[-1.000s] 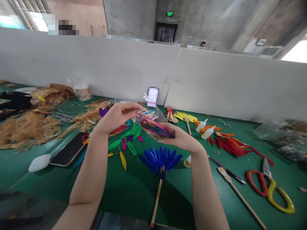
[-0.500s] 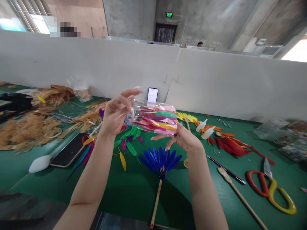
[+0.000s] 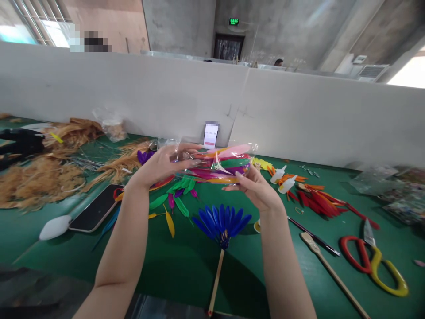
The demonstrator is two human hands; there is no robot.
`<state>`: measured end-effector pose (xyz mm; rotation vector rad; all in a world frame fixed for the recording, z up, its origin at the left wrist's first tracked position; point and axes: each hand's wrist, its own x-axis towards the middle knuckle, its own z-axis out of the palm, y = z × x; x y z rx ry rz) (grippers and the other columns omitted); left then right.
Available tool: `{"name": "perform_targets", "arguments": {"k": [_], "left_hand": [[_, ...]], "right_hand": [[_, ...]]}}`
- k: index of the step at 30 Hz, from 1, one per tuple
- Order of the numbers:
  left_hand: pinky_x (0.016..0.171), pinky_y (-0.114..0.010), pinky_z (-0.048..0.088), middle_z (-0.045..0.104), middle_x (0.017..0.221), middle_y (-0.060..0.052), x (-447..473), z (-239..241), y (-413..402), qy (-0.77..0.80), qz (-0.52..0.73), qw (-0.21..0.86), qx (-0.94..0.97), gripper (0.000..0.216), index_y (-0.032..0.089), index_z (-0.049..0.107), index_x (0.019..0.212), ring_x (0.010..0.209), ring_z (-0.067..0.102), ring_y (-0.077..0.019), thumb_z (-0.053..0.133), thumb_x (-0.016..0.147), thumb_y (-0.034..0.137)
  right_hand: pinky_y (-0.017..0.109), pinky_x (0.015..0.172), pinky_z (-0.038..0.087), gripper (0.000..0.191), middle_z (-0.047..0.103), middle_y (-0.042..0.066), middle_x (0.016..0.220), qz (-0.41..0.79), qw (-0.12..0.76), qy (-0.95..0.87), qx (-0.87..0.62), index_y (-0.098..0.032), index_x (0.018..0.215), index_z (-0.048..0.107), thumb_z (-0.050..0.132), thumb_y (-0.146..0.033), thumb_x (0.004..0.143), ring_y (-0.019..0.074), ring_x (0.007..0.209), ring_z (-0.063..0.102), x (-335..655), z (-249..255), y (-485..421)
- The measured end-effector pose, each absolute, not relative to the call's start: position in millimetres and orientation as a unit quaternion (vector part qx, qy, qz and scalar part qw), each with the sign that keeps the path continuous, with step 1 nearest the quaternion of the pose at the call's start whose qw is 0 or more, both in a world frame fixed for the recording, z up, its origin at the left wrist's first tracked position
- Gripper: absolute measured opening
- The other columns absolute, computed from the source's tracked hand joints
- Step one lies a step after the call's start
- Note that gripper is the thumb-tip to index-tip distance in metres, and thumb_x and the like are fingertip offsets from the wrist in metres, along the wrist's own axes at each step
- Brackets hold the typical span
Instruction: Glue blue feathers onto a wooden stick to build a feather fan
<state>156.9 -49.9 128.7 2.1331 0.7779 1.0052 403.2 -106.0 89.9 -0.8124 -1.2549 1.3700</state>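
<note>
A clear plastic bag of coloured feathers (image 3: pixel 229 164) is held up above the table between both hands. My left hand (image 3: pixel 162 164) grips its left end, fingers stretched along the plastic. At the other end my right hand (image 3: pixel 255 186) pinches the bag's lower right corner. Below them lies a fan of blue feathers (image 3: pixel 223 223) fixed to a wooden stick (image 3: pixel 216 281). Loose green feathers (image 3: pixel 181 206) and a yellow feather (image 3: pixel 169 222) rest on the green table to the left of the fan.
Scissors (image 3: pixel 372 261), a pen (image 3: pixel 315 238) and a wooden stick (image 3: pixel 332 270) lie at right. Behind them are red feathers (image 3: pixel 315 201) and two white bottles (image 3: pixel 282 179). A dark phone (image 3: pixel 98 208) and tan fibres (image 3: pixel 43 181) occupy the left. Another phone (image 3: pixel 211 134) leans on the white partition (image 3: pixel 149 93).
My left hand has lowered and its fingers now lie over the bag, no longer pinching its gathered end. The bag has turned slightly and lies flatter. My right hand has closed onto its edge.
</note>
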Motion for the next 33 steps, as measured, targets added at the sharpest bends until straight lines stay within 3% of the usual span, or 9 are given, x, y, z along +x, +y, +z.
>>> {"name": "perform_targets", "arguments": {"k": [3,5,11,16,20,25,30,33], "left_hand": [[0.074,-0.027,0.054,0.072,0.097,-0.001,161,127,-49,0.323,0.391,0.275,0.817,0.023,0.026,0.069,0.104,0.088,0.066,-0.0176,0.065,0.081,0.028],[0.071,-0.026,0.053,0.072,0.087,0.000,165,127,-48,0.343,0.403,0.237,0.815,0.016,0.024,0.071,0.094,0.081,0.066,-0.0161,0.064,0.080,0.028],[0.062,-0.025,0.049,0.070,0.076,-0.001,174,119,-45,0.341,0.481,0.188,0.785,0.016,0.019,0.070,0.090,0.067,0.063,-0.0139,0.058,0.083,0.026],[0.053,-0.023,0.045,0.065,0.064,0.001,177,117,-46,0.339,0.503,0.157,0.780,0.017,0.020,0.071,0.092,0.056,0.057,-0.0114,0.057,0.083,0.023],[0.060,-0.025,0.048,0.069,0.072,0.000,179,118,-49,0.333,0.499,0.172,0.781,0.017,0.019,0.070,0.094,0.064,0.062,-0.0138,0.056,0.084,0.022],[0.071,-0.027,0.051,0.071,0.085,-0.002,182,120,-55,0.306,0.487,0.209,0.791,0.020,0.020,0.069,0.096,0.077,0.066,-0.0159,0.054,0.088,0.028],[0.071,-0.030,0.054,0.070,0.085,-0.004,178,127,-61,0.300,0.474,0.270,0.783,0.030,0.022,0.070,0.102,0.085,0.066,-0.0203,0.047,0.093,0.040],[0.077,-0.032,0.055,0.070,0.098,-0.006,170,132,-64,0.267,0.486,0.334,0.763,0.033,0.025,0.068,0.107,0.099,0.064,-0.0233,0.045,0.094,0.044]], "right_hand": [[0.036,0.066,0.061,0.051,0.069,0.005,0.102,0.566,0.527,-0.518,-0.366,-0.028,0.115,0.058,0.063,-0.060,0.075,0.0237,0.091,0.067,400,88,-104],[0.035,0.064,0.061,0.051,0.070,0.005,0.095,0.559,0.525,-0.514,-0.384,-0.026,0.111,0.061,0.059,-0.063,0.077,0.0236,0.088,0.068,398,87,-102],[0.038,0.064,0.061,0.030,0.071,0.002,0.079,0.547,0.527,-0.530,-0.378,-0.023,0.093,0.068,0.070,-0.047,0.075,0.0185,0.066,0.068,399,90,-106],[0.036,0.069,0.060,0.020,0.071,0.002,0.087,0.527,0.528,-0.542,-0.387,-0.024,0.087,0.070,0.073,-0.038,0.074,0.0186,0.076,0.067,404,91,-108],[0.033,0.073,0.058,0.018,0.071,0.001,0.089,0.512,0.536,-0.553,-0.380,-0.024,0.084,0.070,0.075,-0.037,0.072,0.0184,0.081,0.066,405,92,-109],[0.033,0.056,0.059,0.038,0.068,0.002,0.084,0.541,0.510,-0.561,-0.364,-0.025,0.100,0.064,0.075,-0.045,0.069,0.0181,0.067,0.065,400,94,-113],[0.025,0.038,0.050,0.032,0.061,0.001,0.072,0.531,0.555,-0.503,-0.395,-0.022,0.089,0.061,0.071,-0.047,0.072,0.0139,0.053,0.059,393,90,-106],[0.024,0.032,0.043,0.034,0.060,0.000,0.067,0.534,0.590,-0.453,-0.401,-0.022,0.087,0.059,0.071,-0.049,0.070,0.0122,0.046,0.055,392,88,-102]]}}
